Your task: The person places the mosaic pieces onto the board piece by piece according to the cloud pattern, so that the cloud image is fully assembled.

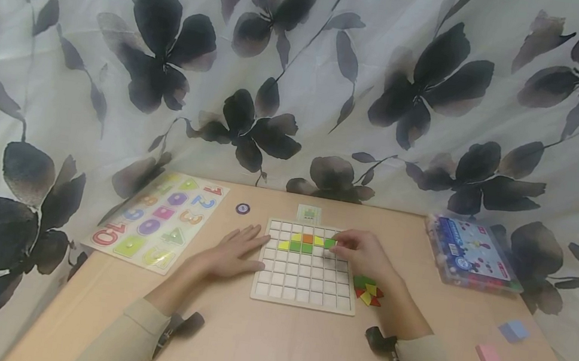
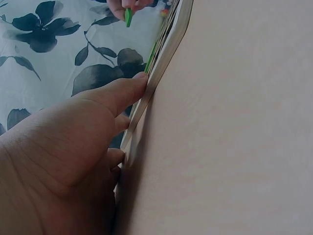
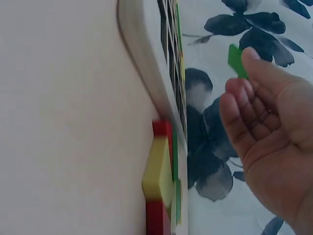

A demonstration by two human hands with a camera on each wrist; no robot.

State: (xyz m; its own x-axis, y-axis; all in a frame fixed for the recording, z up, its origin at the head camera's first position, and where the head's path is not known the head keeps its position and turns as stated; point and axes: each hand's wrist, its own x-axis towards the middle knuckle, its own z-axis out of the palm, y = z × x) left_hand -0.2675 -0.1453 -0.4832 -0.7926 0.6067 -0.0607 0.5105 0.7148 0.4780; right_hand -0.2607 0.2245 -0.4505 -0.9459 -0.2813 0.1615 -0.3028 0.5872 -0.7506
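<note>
Here, on the head view, I take the grid board as landmark. The right hand sits over the board's upper right part, its fingertips pinching a green tile at the right end of the short coloured row already seated in the cells. The tile thus lies at the fingertips, directly left of the hand, and the row runs on leftward along the board's width. The left hand rests flat against the board's left edge, fingers extended and holding nothing; it is the farther hand from the tile. Loose tiles lie just right of the board's lower right corner.

On the left wrist view, the left hand shows straight fingers touching the board's edge, with the green tile beyond.

On the right wrist view, the right hand holds the green tile at its fingertips, close above the board; whether it touches the surface I cannot tell.
</note>
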